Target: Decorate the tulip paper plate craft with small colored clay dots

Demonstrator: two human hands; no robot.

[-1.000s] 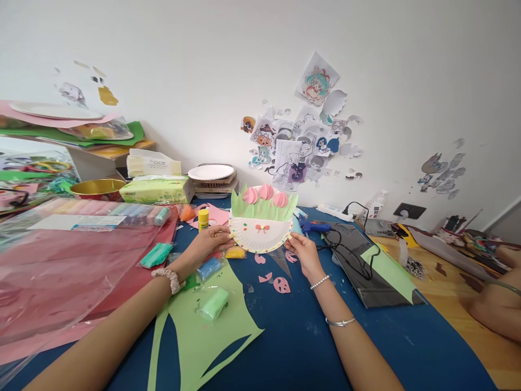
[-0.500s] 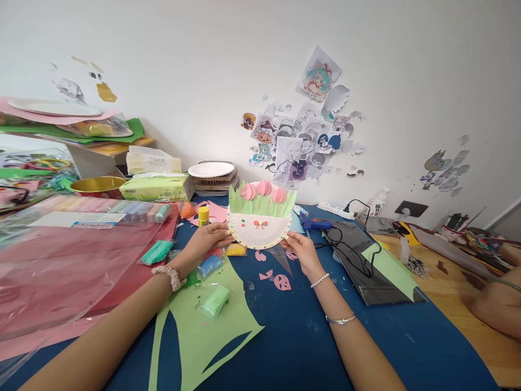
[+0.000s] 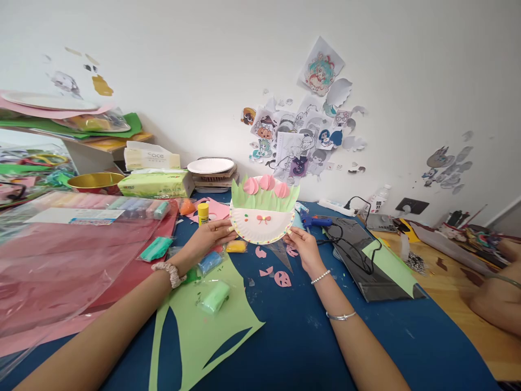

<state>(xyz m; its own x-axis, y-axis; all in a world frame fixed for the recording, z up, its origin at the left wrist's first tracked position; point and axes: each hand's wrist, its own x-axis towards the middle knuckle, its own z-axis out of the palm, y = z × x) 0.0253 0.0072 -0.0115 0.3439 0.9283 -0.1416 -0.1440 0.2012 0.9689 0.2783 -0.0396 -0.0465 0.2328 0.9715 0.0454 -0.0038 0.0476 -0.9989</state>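
From my remote view, the left hand (image 3: 215, 233) and the right hand (image 3: 303, 245) pinch opposite edges of the decorated paper-plate basket (image 3: 260, 225), upright over the blue tabletop (image 3: 297, 331). I judge it light, fairly stiff; its pink paper flowers (image 3: 281, 189) look fragile, so the rim is best.

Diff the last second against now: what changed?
Little. The view tipped slightly down, so the scene sits a bit higher in frame. The flower plate seems to have eased slightly left, then back right. Nothing taken or released: left hand and right hand keep their grip on its edges. Glue stick, glue gun and pink scraps stayed put.
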